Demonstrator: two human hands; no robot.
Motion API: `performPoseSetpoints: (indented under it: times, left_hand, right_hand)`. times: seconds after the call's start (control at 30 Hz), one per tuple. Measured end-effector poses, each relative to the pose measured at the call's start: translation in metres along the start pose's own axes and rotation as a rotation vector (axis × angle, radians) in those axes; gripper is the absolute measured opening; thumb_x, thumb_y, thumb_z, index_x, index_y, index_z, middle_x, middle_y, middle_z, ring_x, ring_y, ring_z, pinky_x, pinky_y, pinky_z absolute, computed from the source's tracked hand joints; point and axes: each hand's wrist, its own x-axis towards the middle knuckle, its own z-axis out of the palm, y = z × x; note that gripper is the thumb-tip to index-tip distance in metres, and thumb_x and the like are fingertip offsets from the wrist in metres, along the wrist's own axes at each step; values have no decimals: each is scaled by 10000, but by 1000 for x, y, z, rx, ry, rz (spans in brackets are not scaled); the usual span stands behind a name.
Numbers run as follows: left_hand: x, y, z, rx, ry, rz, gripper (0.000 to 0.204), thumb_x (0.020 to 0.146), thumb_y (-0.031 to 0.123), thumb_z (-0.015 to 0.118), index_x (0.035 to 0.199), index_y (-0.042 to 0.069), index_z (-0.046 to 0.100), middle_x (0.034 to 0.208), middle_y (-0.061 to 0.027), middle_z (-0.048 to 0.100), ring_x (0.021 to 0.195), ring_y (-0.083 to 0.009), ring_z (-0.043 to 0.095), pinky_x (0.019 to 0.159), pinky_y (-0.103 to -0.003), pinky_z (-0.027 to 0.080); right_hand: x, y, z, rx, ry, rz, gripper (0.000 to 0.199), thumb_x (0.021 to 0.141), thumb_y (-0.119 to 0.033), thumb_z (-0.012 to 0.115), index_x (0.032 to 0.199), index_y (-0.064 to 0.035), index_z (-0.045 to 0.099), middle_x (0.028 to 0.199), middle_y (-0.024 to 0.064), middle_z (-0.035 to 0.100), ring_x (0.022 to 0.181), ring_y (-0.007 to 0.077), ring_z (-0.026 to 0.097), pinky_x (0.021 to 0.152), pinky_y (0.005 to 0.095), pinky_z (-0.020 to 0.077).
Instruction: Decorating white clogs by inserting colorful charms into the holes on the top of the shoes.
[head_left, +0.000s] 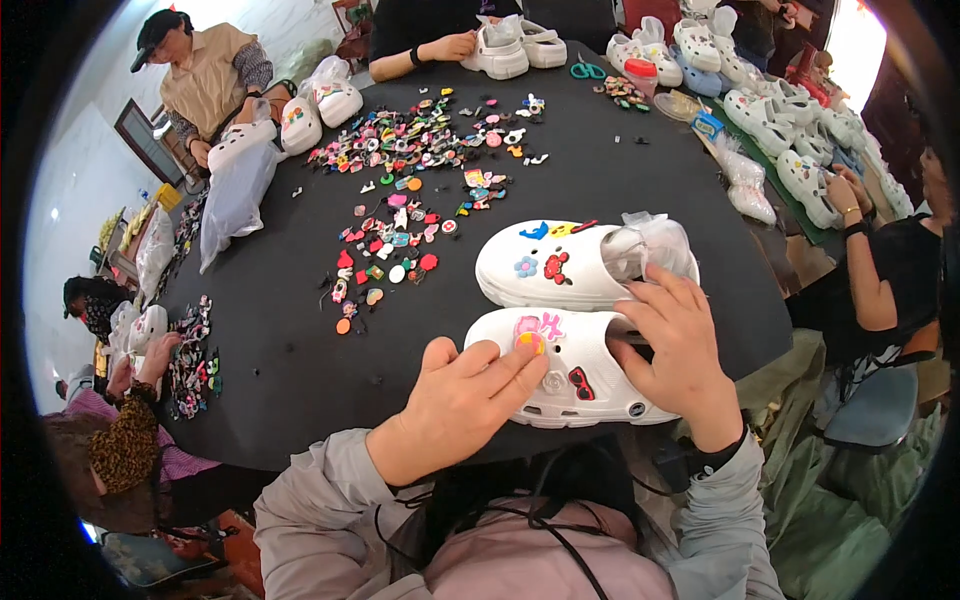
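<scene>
Near the table's front edge, directly ahead of the body: near white clog lying on its side-to-side axis, toe to the left, heel opening to the right. Just behind it, touching or almost so, second white clog, already dressed with blue, red and yellow charms, clear plastic stuffing poking from its mouth.

Left hand: loosely curled, fingertips pressing a round yellow-and-pink charm onto the near clog's toe, beside a pink charm already seated. Right hand: fingers spread and curved over the heel end, steadying the shoe, gripping its rim rather than holding anything loose.

To seat the charm well, probably: press straight down over the hole, not at a slant; keep the right hand firm so the shoe cannot slide on the black cloth; check that the stud pops fully through and the face sits flat.

Farther toward the table's middle and far edge: scattered loose charms, more white clogs, other people's hands at work.
</scene>
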Motion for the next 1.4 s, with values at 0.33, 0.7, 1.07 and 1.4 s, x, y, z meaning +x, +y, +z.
performPoseSetpoints:
  times: [0.33, 0.7, 1.07, 1.4]
  left_hand:
    - [11, 0, 9, -140, -207, -97, 480, 731, 79, 580, 1207, 31, 549, 961, -3, 650, 694, -129, 527, 617, -318, 310]
    - [4, -17, 34, -415, 214, -144, 321, 720, 70, 645, 1041, 81, 630, 870, -11, 614, 712, -169, 558, 637, -321, 379]
    - [5, -17, 27, -494, 232, -197, 202, 712, 102, 738, 904, 91, 675, 951, -46, 625, 752, -222, 589, 659, -342, 472]
    - [-8, -63, 43, -676, 346, -369, 153, 775, 14, 676, 924, 33, 645, 937, -112, 625, 797, -244, 624, 673, -316, 509]
  right_hand:
    - [1, -1, 1, -13, -37, 28, 338, 626, -186, 733, 933, -75, 645, 1087, 117, 595, 1134, 332, 494, 932, 500, 373]
    - [-1, 2, 2, 40, -6, 17, 320, 635, -159, 727, 928, -64, 642, 1068, 118, 603, 1121, 337, 506, 930, 463, 383]
    - [4, -3, 0, -4, -4, -9, 274, 630, -130, 710, 887, -76, 630, 991, 102, 597, 1026, 316, 535, 841, 430, 405]
    - [32, 13, -14, 63, -364, -63, 239, 640, -91, 701, 862, -40, 626, 933, 113, 563, 900, 306, 531, 758, 404, 429]
